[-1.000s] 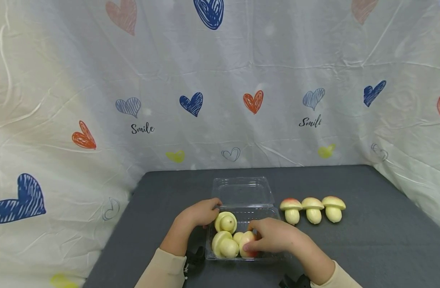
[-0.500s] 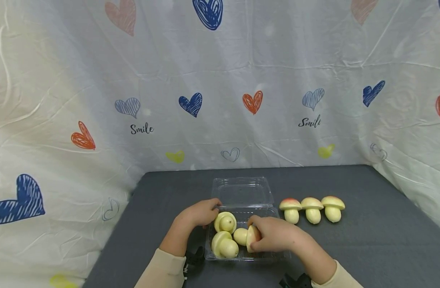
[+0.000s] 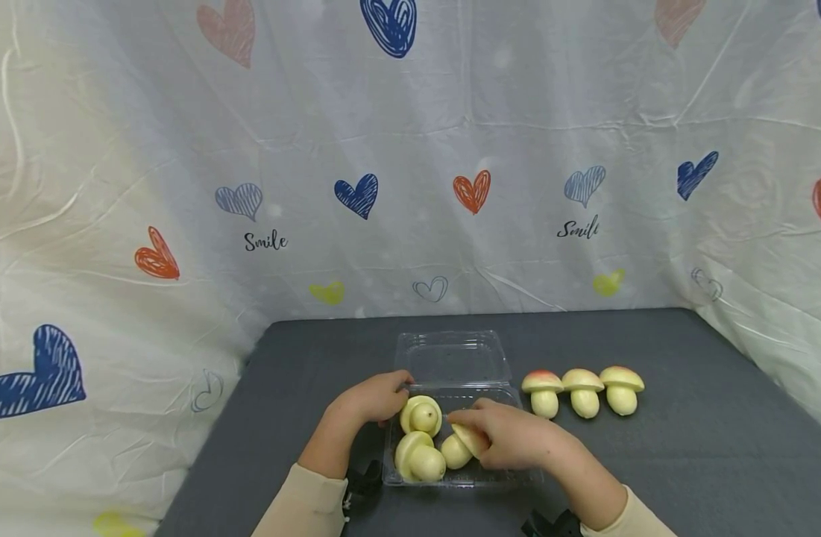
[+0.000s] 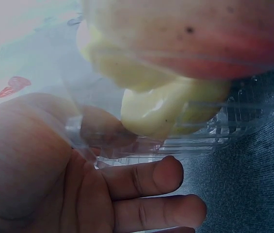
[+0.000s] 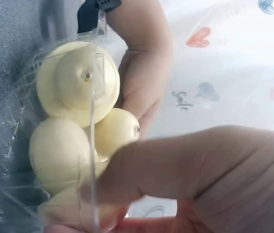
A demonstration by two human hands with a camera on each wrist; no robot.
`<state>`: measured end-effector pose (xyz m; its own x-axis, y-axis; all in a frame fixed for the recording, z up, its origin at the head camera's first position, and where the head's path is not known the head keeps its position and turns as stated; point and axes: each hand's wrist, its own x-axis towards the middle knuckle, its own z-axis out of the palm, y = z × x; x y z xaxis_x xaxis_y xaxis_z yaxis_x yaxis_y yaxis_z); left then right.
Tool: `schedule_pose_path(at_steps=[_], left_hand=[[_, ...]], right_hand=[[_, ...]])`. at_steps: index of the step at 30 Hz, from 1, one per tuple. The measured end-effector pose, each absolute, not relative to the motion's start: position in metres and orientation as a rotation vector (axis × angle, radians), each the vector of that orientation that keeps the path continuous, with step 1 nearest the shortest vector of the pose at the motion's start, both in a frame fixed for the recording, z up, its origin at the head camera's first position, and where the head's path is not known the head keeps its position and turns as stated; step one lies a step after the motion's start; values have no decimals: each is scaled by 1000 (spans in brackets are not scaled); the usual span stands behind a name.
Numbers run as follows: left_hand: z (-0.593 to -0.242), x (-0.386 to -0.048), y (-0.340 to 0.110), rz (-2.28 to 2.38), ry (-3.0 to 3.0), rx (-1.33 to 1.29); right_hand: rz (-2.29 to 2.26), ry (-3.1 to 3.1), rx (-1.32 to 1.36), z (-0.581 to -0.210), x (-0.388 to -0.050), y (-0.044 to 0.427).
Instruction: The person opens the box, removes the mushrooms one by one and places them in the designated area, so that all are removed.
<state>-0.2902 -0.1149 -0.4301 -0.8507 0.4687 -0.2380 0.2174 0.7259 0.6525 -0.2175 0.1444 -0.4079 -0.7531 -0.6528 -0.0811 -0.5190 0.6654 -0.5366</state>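
And here's the right hand (image 3: 514,436), low and just right of centre in the head view, thumb and fingers pinching the red-blushed cap of a toy mushroom (image 3: 457,451), which sits tilted inside the clear container (image 3: 497,397), stem toward the lower left! Over at the container's left edge, the left hand (image 3: 373,397) touches the plastic, two fingers loosely extended in its wrist view, though I can't tell whether it grips. Two more mushrooms (image 3: 425,460) fill the container's left side, while three others (image 3: 584,395) line up at centre right on the dark tabletop (image 3: 705,418).
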Motion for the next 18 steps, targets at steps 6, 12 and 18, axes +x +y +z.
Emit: schedule_pose_path(at_steps=[6, 12, 18], left_hand=[[-430, -290, -115, 891, 2548, 540], [-429, -290, -115, 881, 2557, 553], [-430, -291, -115, 876, 2552, 538]], right_hand=[[-737, 2610, -958, -409, -218, 143], [-666, 2666, -1011, -410, -219, 142], [-615, 2695, -996, -411, -221, 141]])
